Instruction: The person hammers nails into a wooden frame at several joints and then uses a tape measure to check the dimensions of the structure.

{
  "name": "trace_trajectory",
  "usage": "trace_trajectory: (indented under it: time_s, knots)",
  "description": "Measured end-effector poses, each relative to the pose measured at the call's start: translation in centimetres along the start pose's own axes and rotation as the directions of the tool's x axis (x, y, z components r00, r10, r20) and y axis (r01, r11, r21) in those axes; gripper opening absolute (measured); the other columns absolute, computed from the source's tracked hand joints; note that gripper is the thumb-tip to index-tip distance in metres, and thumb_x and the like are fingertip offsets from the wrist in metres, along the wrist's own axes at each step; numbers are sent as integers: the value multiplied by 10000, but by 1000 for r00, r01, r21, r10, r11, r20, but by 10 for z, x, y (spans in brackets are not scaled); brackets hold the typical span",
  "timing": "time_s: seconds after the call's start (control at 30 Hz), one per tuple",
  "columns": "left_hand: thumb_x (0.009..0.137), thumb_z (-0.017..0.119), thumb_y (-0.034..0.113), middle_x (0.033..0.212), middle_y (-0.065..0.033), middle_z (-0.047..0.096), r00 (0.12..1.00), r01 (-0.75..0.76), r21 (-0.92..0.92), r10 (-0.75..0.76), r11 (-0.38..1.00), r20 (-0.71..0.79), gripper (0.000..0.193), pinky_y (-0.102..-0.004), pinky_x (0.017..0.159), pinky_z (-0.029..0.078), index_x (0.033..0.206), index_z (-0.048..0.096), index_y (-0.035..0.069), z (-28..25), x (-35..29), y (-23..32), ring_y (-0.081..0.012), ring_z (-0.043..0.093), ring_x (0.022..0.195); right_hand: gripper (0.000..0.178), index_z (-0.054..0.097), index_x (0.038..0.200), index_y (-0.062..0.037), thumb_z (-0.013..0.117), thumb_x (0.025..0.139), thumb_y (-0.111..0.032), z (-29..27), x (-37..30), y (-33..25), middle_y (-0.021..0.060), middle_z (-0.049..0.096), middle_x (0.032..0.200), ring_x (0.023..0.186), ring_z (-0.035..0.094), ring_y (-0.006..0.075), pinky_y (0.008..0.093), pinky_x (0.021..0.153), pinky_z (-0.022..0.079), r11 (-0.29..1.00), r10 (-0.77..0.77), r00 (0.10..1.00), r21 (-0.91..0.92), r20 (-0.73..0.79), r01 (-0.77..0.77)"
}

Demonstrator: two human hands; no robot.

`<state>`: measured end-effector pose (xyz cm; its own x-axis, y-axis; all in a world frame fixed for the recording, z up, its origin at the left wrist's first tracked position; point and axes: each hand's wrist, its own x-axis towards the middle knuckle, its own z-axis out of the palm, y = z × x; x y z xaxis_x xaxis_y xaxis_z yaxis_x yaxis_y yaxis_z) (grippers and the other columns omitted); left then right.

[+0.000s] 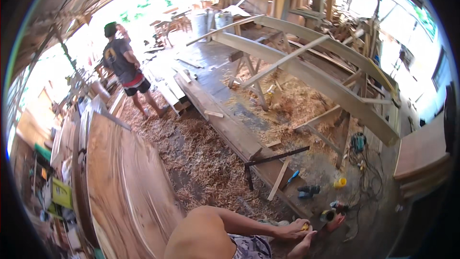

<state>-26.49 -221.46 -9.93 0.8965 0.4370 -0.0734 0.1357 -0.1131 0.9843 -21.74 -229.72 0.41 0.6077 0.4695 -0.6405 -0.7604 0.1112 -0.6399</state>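
Holding a small yellow piece (305, 227) low in front of the body. Left hand (289, 230): fingers appear to pinch it. Right hand (301, 248) just below; cannot tell whether its fingers are spread or closed. Judgement: best done with a light, steady pinch, hands close together, piece kept in sight. Around: round can (327, 216) near the hands, dark power tool (308, 191) and yellow cup (340, 182) farther off, metal square (282, 156) across plank (230, 122). Obstructions: can nearest; tangled cords (366, 180) farther right.
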Motion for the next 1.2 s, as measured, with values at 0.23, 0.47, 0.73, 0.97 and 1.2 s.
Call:
trace_trajectory:
  time_s: [0.23,0.47,0.73,0.97,1.2]
  knots:
    - [793,684,381,1335,-289,445,968,-31,42,19,999,251,883,-468,1040,386,1434,269,-64,16,55,2,-427,470,1238,467,520,1337,-23,577,996,-337,-65,74,-90,149,593,1270,1163,564,289,376,918,476,296,323,899,-934,295,200]
    - [897,697,224,870,-108,720,847,-12,-420,233,907,478,191,-438,698,538,1026,686,84,140,125,28,-199,653,785,577,521,1340,-11,564,975,-456,-120,79,-217,258,591,1222,1128,578,372,417,899,472,92,500,814,-953,295,288]
    - [894,635,555,950,-140,693,881,292,224,-353,930,315,543,-383,788,506,1083,663,46,172,160,14,-266,656,936,145,593,795,-37,538,919,-92,-285,158,-390,80,595,723,594,559,163,309,523,450,515,60,889,-777,454,362]
    - [964,548,489,1068,-137,676,888,448,85,-454,890,72,533,-390,846,481,1175,630,7,252,89,58,-254,618,1000,140,507,807,-163,455,933,-133,-451,336,-649,-52,403,759,647,423,73,223,561,375,598,-335,771,-510,542,618]
    - [987,584,393,869,19,597,679,733,-198,-720,651,147,394,-281,735,452,1046,671,13,375,54,84,-107,528,821,278,587,1181,-47,574,951,-204,-398,418,-771,63,630,957,876,626,164,338,783,542,642,-264,823,-544,504,539]
